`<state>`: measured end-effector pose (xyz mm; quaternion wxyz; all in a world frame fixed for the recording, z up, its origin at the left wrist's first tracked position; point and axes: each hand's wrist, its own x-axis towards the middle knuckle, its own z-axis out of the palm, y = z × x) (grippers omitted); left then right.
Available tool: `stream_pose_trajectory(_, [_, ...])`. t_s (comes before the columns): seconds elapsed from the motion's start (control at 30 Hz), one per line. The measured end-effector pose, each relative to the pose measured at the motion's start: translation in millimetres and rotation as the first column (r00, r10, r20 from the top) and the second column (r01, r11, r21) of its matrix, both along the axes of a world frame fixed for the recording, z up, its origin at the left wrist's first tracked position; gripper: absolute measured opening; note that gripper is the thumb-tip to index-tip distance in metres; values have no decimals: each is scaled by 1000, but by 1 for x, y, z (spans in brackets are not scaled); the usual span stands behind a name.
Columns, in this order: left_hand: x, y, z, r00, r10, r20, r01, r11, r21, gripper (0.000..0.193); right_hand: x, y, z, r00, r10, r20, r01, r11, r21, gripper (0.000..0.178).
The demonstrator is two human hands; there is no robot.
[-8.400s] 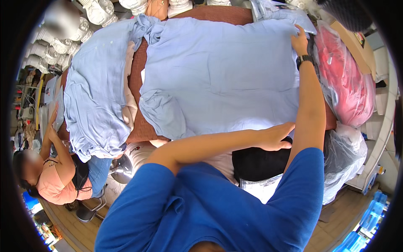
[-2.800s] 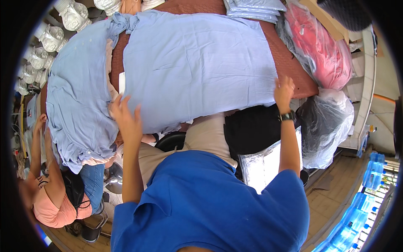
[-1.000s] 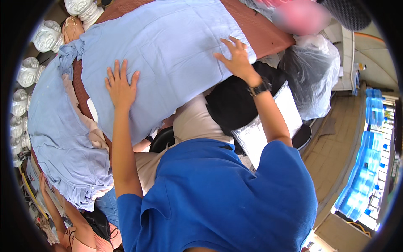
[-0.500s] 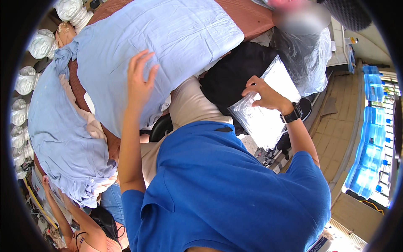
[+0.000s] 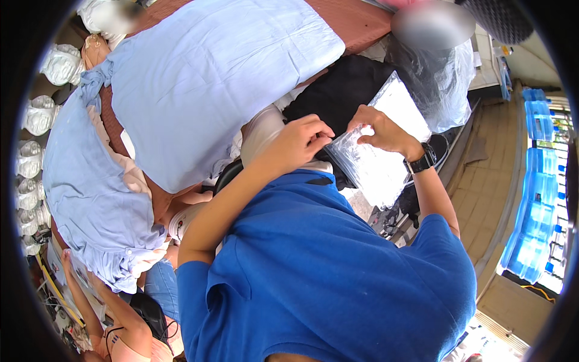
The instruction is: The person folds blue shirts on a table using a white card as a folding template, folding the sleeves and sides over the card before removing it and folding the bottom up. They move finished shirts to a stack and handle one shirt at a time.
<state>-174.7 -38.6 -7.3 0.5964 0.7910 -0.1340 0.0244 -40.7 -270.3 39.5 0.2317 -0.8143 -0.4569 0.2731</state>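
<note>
Right hand (image 5: 386, 131) over the stack of clear plastic bags (image 5: 389, 172), fingers curled; grip unclear. Left hand (image 5: 295, 146) at the stack's left corner, fingers bent close together; can't tell whether pinching. Stack lies beside black cloth (image 5: 338, 90). Slick-looking film: light edge pinch, other hand steadying, likely best.

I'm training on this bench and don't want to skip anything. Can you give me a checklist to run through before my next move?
1. Right hand at the clear plastic packaging: ok.
2. Right hand's grip on a single layer: cannot tell; the layers blend together.
3. Left hand off the spread light-blue garment: ok, it is beside the packaging's left corner.
4. Left fingertips touching the packaging: cannot tell.
5. Spread garment free of creases: not ok, creases show toward its right end.
6. Co-worker's raised hand clear of the spread garment: ok, it is at the far left.
</note>
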Motion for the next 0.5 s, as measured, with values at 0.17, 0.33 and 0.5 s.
stream_pose_trajectory(0.17, [16,-42,-32,999,-8,-43,19,965,261,18,-21,-9,7,992,-128,-10,128,991,-43,47])
stream_pose_trajectory(0.33, [27,-63,-28,995,-78,68,72,993,91,15,-25,-19,16,978,-98,186,84,993,82,50])
stream_pose_trajectory(0.5, [38,-47,17,995,2,97,45,875,-482,10,23,-28,48,925,-69,373,67,998,17,43])
